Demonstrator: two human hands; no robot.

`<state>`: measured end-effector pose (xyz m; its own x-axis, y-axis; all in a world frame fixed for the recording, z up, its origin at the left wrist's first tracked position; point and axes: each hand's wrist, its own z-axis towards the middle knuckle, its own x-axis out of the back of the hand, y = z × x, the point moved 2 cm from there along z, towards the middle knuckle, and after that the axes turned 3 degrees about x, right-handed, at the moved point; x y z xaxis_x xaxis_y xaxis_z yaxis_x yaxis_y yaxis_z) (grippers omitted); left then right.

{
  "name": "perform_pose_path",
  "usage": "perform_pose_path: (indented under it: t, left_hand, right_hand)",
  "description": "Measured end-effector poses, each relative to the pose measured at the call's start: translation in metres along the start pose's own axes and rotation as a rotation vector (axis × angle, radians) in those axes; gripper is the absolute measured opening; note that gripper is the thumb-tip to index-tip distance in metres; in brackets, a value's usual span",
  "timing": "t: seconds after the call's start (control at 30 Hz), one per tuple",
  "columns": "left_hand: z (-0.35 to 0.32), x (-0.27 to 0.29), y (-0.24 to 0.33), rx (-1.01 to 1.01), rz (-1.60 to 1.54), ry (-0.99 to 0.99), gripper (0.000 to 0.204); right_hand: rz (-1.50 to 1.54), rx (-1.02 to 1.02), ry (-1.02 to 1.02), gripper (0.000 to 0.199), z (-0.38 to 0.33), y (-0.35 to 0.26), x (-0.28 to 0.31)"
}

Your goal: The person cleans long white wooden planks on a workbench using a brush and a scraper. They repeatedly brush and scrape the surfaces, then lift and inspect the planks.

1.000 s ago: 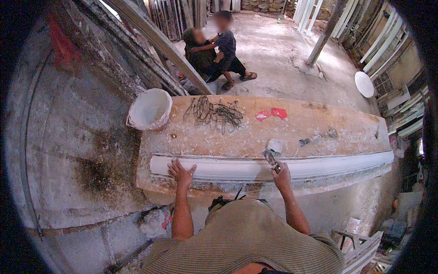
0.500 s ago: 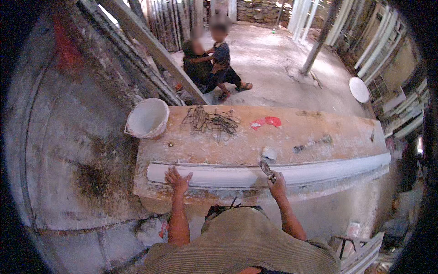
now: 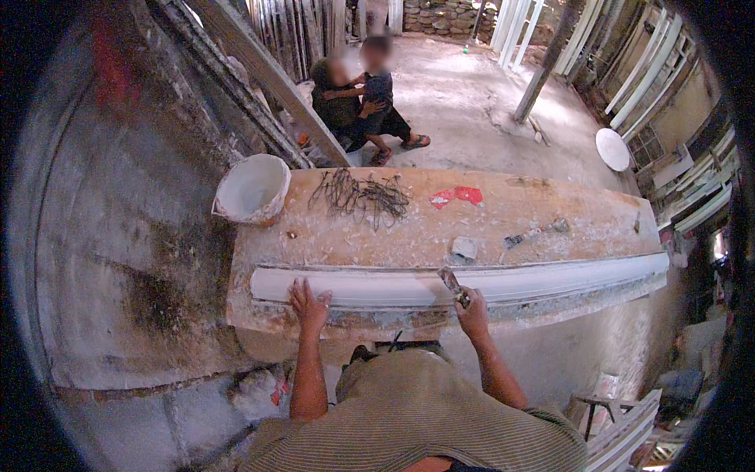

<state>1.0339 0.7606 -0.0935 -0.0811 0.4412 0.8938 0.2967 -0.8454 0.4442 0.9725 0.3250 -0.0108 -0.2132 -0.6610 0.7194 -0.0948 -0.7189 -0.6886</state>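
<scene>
Left hand (image 3: 309, 303) lies flat, fingers spread, on the long white plaster moulding (image 3: 550, 279) along the table's (image 3: 409, 228) near edge. Right hand (image 3: 472, 311) is clamped on what looks like a scraper (image 3: 452, 285). Keep the blade shallow, strokes even, so it doesn't gouge.

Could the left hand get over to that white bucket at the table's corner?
Probably yes. The left hand lies flat on the white moulding; the bare tabletop towards the white bucket looks unobstructed, though it's a stretch.

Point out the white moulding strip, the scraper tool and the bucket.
white moulding strip (image 3: 550, 282): head view, bare top face.
scraper tool (image 3: 451, 284): head view, blade above the right hand.
bucket (image 3: 253, 189): head view, inner wall.
</scene>
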Motion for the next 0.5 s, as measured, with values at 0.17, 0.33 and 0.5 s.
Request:
perform_pose_path:
  t: [0.17,0.33,0.5]
  left_hand:
    - [-0.013,0.018,0.003,-0.087,-0.07,0.121,0.073]
    - [-0.017,0.048,0.006,-0.001,-0.44,0.088,0.052]
    - [-0.019,0.053,0.016,-0.075,-0.522,0.091,0.041]
  right_hand:
    - [0.045,0.012,0.011,0.038,-0.008,-0.003,-0.004]
    - [0.06,0.077,0.069,0.038,-0.007,-0.006,-0.005]
    - [0.09,0.05,0.003,0.039,-0.009,-0.004,-0.006]
